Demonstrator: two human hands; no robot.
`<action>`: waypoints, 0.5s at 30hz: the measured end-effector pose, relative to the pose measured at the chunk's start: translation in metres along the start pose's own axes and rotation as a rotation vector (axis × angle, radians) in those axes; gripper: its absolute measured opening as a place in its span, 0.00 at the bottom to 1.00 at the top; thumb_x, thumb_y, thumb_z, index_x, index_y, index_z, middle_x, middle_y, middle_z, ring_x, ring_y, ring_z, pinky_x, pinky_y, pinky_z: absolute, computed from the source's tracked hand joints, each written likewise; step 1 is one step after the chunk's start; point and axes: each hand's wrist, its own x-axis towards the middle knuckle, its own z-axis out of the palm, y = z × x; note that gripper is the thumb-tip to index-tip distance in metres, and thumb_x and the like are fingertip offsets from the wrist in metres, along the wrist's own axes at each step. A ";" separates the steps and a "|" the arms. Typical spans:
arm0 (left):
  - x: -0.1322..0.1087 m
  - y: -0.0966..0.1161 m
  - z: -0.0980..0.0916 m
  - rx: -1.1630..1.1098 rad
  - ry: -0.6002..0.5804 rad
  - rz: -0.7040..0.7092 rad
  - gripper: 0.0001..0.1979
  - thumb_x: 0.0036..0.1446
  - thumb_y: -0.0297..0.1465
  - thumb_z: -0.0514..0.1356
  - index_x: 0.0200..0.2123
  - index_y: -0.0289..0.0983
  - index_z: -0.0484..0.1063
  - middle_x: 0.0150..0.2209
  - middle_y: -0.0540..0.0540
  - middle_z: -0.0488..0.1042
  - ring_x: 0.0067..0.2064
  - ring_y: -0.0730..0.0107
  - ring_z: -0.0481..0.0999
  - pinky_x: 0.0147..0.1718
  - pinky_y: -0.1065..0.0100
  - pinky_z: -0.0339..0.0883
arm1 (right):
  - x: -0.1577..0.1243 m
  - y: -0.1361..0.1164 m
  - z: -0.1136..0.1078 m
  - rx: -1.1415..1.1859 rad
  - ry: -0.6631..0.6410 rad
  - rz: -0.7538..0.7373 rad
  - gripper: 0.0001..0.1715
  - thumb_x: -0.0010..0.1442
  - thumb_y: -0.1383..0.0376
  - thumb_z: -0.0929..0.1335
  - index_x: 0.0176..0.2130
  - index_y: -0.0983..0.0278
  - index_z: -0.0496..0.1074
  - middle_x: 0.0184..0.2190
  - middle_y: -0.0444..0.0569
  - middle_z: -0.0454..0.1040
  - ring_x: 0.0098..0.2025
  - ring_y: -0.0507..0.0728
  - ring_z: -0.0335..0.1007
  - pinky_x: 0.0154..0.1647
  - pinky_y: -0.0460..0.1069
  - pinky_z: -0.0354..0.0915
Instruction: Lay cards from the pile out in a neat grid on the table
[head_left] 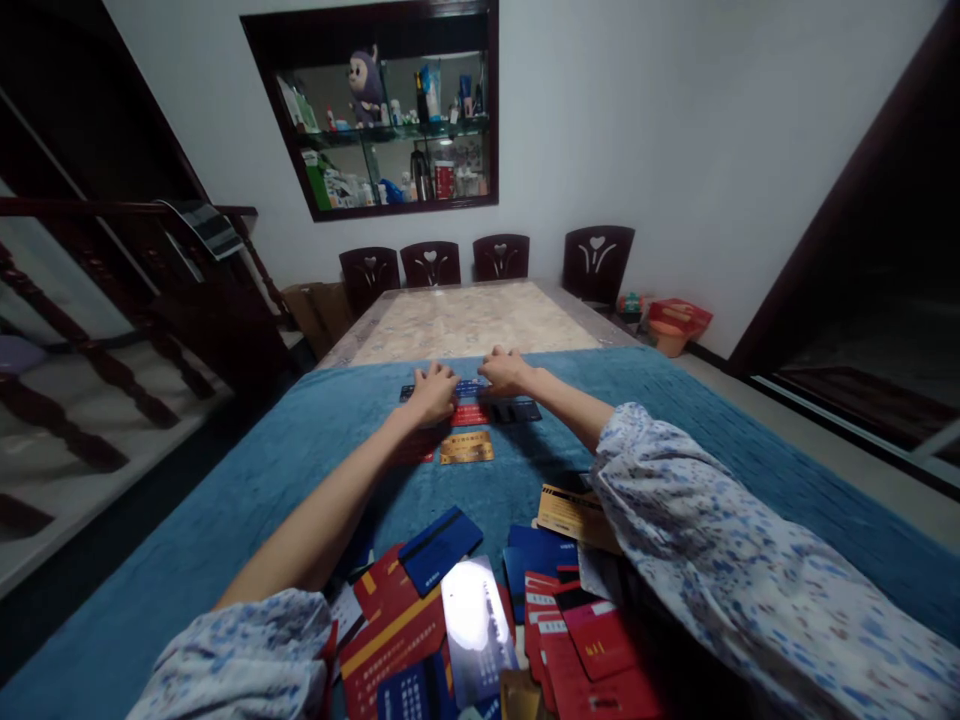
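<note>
Both my hands reach out over rows of plastic cards on a blue towel-like cloth (315, 440). My left hand (435, 392) rests at the left of the far row, fingers bent and apart, near a dark card (406, 393). My right hand (506, 370) is at the right end of a blue card (471, 388), its fingers bent and partly apart. Nearer lie a red card (470, 414), a black card (523, 411) and a gold card (466, 447). Another red card (420, 455) is partly under my left wrist. What lies under my palms is hidden.
A loose heap of cards, with a shiny silvery-blue card (478, 630), a blue card (440, 548) and a red card (600, 635), lies close to me between my forearms. A yellow card (574, 513) touches my right sleeve. Beyond the cloth is the patterned tabletop (480, 320), with chairs (501, 257) behind.
</note>
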 end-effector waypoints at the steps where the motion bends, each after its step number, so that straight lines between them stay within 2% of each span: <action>1: -0.004 0.003 -0.001 -0.004 0.008 0.009 0.19 0.57 0.27 0.55 0.51 0.39 0.71 0.55 0.38 0.68 0.58 0.47 0.58 0.51 0.46 0.56 | -0.004 0.000 -0.001 -0.003 0.012 -0.002 0.22 0.60 0.59 0.66 0.52 0.65 0.74 0.56 0.62 0.69 0.59 0.70 0.56 0.53 0.65 0.58; 7: -0.026 0.022 -0.009 -0.019 0.039 0.036 0.23 0.56 0.25 0.55 0.55 0.40 0.71 0.57 0.37 0.67 0.59 0.46 0.58 0.51 0.45 0.56 | -0.033 -0.002 -0.004 -0.023 0.076 -0.030 0.21 0.60 0.64 0.65 0.52 0.65 0.75 0.54 0.62 0.71 0.58 0.70 0.56 0.51 0.63 0.57; 15: -0.055 0.045 -0.020 -0.024 0.035 0.063 0.19 0.58 0.28 0.56 0.53 0.40 0.71 0.57 0.38 0.68 0.59 0.47 0.58 0.51 0.47 0.55 | -0.076 -0.009 -0.005 0.039 0.141 -0.035 0.18 0.61 0.64 0.65 0.49 0.62 0.76 0.51 0.58 0.74 0.56 0.68 0.57 0.48 0.58 0.55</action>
